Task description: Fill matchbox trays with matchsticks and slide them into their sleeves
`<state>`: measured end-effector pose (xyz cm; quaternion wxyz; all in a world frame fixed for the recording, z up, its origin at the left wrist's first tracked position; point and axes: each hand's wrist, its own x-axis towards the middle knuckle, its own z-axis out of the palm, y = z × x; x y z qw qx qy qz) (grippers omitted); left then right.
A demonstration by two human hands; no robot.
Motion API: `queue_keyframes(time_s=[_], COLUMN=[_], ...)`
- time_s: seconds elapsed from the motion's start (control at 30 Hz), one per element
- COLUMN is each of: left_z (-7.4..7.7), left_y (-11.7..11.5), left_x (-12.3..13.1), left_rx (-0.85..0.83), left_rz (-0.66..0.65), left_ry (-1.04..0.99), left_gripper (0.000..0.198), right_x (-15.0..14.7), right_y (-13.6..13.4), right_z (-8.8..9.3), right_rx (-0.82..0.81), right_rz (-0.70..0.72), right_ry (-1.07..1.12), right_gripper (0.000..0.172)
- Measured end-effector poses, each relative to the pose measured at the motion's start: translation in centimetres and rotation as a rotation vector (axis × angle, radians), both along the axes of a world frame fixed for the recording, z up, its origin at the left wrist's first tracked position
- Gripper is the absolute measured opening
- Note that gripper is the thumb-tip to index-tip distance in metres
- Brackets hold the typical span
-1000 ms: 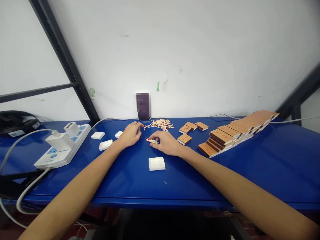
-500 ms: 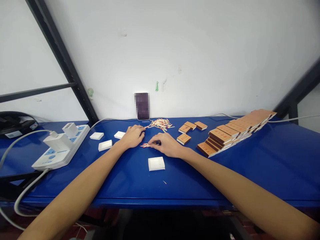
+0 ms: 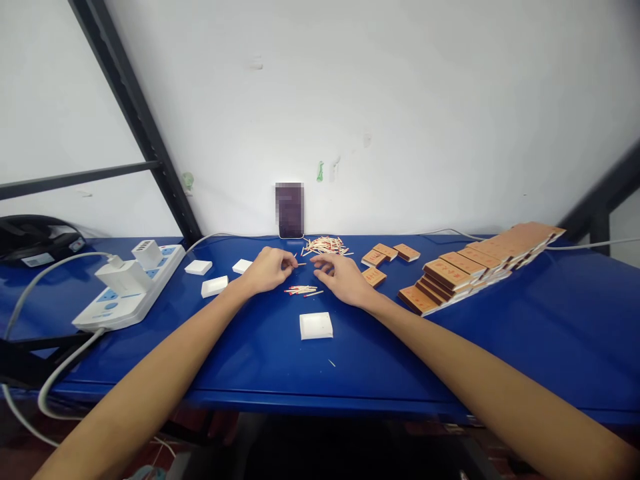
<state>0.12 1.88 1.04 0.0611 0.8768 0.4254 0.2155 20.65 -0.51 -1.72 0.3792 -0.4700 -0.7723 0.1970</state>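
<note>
My left hand [image 3: 273, 269] is closed in a pinch, with a match [image 3: 301, 265] sticking out from its fingertips. Across a small gap, my right hand [image 3: 339, 277] has its fingers curved and apart, with nothing visible in them. Below both hands lies a small group of matches [image 3: 303, 291], red tips mostly to the left. Behind the hands is a larger heap of loose matches [image 3: 327, 246]. Nearer the front edge sits a white matchbox tray [image 3: 316, 325].
Several white trays [image 3: 215, 287] lie left, beside a power strip [image 3: 125, 297] with chargers and cables. Loose orange matchboxes [image 3: 374, 277] and a long stack of matchboxes [image 3: 450, 275] stand right. A phone [image 3: 291, 212] leans on the wall. One stray splinter [image 3: 332, 363] lies in front.
My right hand has left the small group of matches, moving up and opening. A match now shows at my left fingertips. The whole view has shifted slightly.
</note>
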Motion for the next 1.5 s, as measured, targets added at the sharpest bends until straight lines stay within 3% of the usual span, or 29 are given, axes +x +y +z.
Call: queue_keyframes(time_s=[0.07,0.2,0.4,0.5,0.63,0.73,0.83,1.03,1.2,1.33,1.5], left_z=[0.4,0.7,0.1,0.1,0.0,-0.3,-0.6,-1.5,-1.1,-0.4,-0.6], left_y=[-0.5,-1.1,-0.3,0.4,0.8,0.8,0.6,0.1,-0.7,-1.1,-0.7], left_x=[0.4,0.8,0.4,0.1,-0.2,-0.1,0.1,1.0,1.7,1.6,1.5], left_rx=[-0.026,-0.080,-0.192,-0.151,-0.068,-0.066,-0.055,-0.048,-0.282,-0.382,-0.269], left_rz=[-0.086,-0.187,-0.102,0.003,0.093,0.090,0.070,-0.085,-0.204,-0.246,-0.167], left_ry=[-0.030,-0.095,-0.306,-0.412,-0.451,-0.435,-0.396,-0.286,-0.391,-0.434,-0.411], left_gripper=[0.017,0.016,0.025,0.021,0.027,0.030,0.024,0.020,0.022,0.020,0.023], right_x=[-0.1,-0.2,-0.3,-0.4,-0.4,-0.2,0.0,0.4,0.6,0.8,1.1], right_y=[0.1,0.0,-0.1,-0.1,-0.2,-0.1,0.2,1.3,1.9,2.1,1.7], right_z=[0.0,0.3,0.4,0.3,0.4,0.4,0.2,-0.7,-1.1,-1.4,-0.9], right_rx=[-0.005,-0.008,-0.041,-0.017,0.051,0.005,-0.032,-0.055,-0.129,-0.106,0.087], right_rz=[-0.017,-0.007,-0.039,-0.045,0.079,0.123,0.061,-0.214,-0.297,-0.301,-0.269], right_ry=[-0.009,-0.029,-0.006,-0.066,-0.146,-0.088,0.032,0.360,0.565,0.549,0.269], right_gripper=[0.030,0.012,0.011,0.012,0.013,0.018,0.024,0.028,0.028,0.027,0.027])
